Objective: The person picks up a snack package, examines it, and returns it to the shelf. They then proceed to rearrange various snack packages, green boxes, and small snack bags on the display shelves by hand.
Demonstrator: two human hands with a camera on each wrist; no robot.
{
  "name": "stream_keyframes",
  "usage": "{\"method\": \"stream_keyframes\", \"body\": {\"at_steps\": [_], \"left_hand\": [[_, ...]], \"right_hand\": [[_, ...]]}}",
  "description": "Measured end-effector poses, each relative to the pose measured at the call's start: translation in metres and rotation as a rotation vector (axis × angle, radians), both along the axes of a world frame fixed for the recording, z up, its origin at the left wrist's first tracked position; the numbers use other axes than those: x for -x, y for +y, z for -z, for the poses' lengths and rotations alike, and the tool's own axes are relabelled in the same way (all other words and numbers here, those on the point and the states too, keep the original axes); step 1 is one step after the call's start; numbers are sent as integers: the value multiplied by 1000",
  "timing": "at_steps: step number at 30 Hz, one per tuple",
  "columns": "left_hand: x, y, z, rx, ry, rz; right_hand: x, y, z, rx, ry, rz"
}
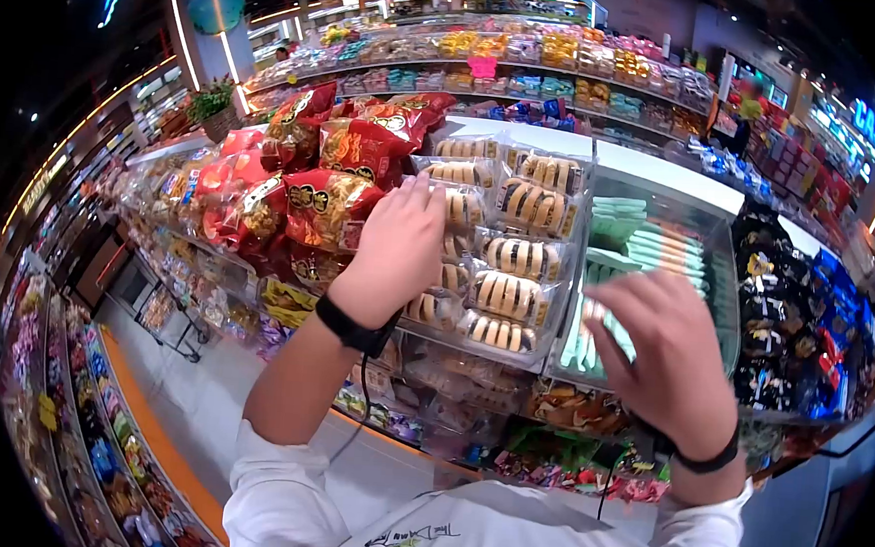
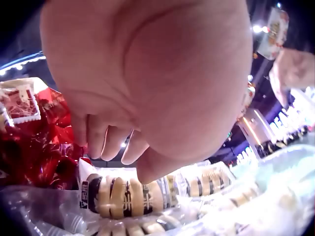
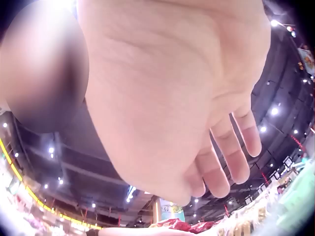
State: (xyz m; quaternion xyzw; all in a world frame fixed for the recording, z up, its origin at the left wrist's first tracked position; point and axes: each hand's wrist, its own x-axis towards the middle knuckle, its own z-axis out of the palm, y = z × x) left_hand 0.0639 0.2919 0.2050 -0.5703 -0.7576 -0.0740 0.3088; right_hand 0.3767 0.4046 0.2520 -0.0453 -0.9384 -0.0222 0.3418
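My left hand (image 1: 400,236) reaches over the left side of a clear bin of packaged striped sandwich cookies (image 1: 514,253), close beside red snack bags (image 1: 331,207). In the left wrist view its fingers (image 2: 113,142) point down with gaps between them, and the thumb tip overlaps the edge of a cookie pack (image 2: 128,196). My right hand (image 1: 659,342) hangs over the neighbouring bin of pale green packets (image 1: 659,252), holding nothing. The right wrist view shows its fingers (image 3: 216,182) extended and slightly spread, with the palm bare.
Black packets (image 1: 771,314) and blue packets (image 1: 836,318) lie to the right. A white ledge (image 1: 664,177) runs behind the bins. More wrapped goods fill the lower shelf and the shelves (image 1: 510,62) across. A shopping cart (image 1: 169,322) stands in the left aisle.
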Motion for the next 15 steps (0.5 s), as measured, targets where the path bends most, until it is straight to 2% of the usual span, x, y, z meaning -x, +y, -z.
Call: {"method": "stream_keyframes", "body": {"at_steps": [2,3,4,7,8,11,15], "left_hand": [[8,6,6,27,106,-10],[12,8,12,39,153,-17],[16,9,15,25,216,-6],[23,15,17,53,233,0],[24,16,17,46,257,3],[26,24,19,96,251,-24],[28,31,21,38,259,-17]], "right_hand": [[28,-7,-21,-129,-96,52],[44,-7,-30,-112,-165,23],[65,-2,-30,-96,-131,-41],[136,19,-14,-58,-208,-41],[155,27,-5,-117,-234,-31],[187,48,15,-145,-304,-1],[202,54,32,-298,-246,40]]}}
